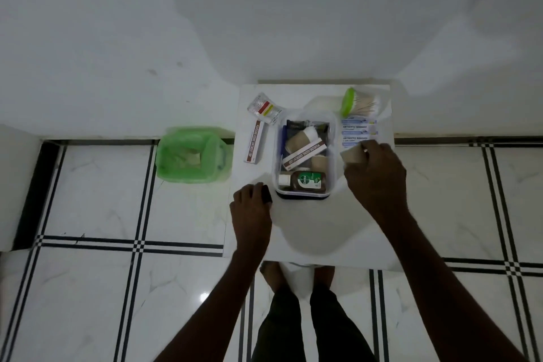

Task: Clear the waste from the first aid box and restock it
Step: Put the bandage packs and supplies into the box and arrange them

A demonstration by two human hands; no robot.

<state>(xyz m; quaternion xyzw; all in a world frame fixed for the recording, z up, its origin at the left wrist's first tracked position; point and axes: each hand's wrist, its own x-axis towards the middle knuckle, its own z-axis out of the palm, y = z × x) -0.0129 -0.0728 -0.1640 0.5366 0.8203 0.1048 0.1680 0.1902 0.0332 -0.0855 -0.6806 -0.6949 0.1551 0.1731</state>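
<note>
A clear first aid box (332,156) stands open on a small white table (308,229). Inside lie a brown Dettol bottle (305,180), an ointment carton (304,154), tan bandage rolls and dark items. My right hand (374,176) is just right of the box, its fingers closed on a tan bandage roll (352,156). My left hand (251,209) rests on the table at the box's front left corner, fingers curled over a small dark object (266,194) that I cannot identify.
A second ointment carton (255,141) and a clear sachet (263,107) lie left of the box. Antiseptic bandage strips (358,131) and a green-lidded jar of swabs (363,104) lie at the back right. A green-lined bin (191,156) with scraps stands on the tiled floor to the left.
</note>
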